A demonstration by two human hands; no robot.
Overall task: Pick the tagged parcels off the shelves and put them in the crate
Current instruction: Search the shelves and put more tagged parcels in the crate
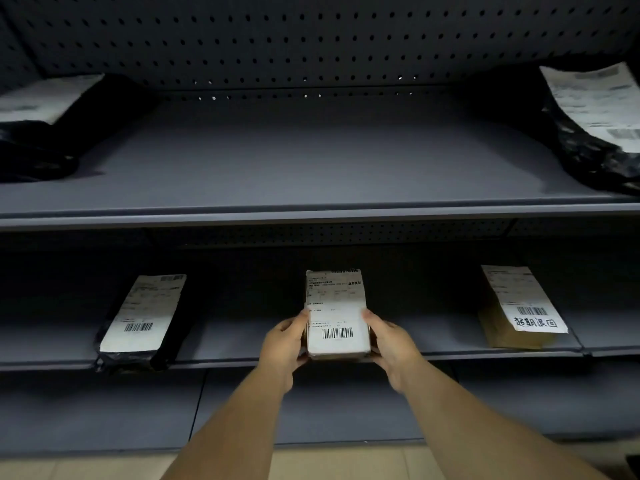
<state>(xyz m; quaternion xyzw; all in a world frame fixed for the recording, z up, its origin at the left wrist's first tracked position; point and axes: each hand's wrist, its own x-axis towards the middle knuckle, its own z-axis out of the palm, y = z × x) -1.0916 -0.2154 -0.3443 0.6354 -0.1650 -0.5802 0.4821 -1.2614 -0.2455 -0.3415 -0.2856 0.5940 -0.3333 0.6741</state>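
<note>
Small white-labelled cardboard parcel (336, 318) is lying lengthwise, pointing away from the person, at the lower shelf (450, 341) edge. Left hand (282, 344) and right hand (391, 344) are gripping its two long sides, equally near.

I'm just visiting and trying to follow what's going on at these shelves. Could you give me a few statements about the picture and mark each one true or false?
1. Both hands hold the same parcel. True: the left hand and the right hand grip the sides of the middle parcel on the lower shelf.
2. The parcel to its right carries a handwritten tag. True: the brown box has handwritten characters under its barcode.
3. The upper shelf holds three parcels. False: only two show, a black bag at the left and a black bag at the right.
4. The parcel at the lower left is a brown box. False: it is a black bag with a white label.
5. The crate stands on the floor below. False: no crate is in view.
</note>
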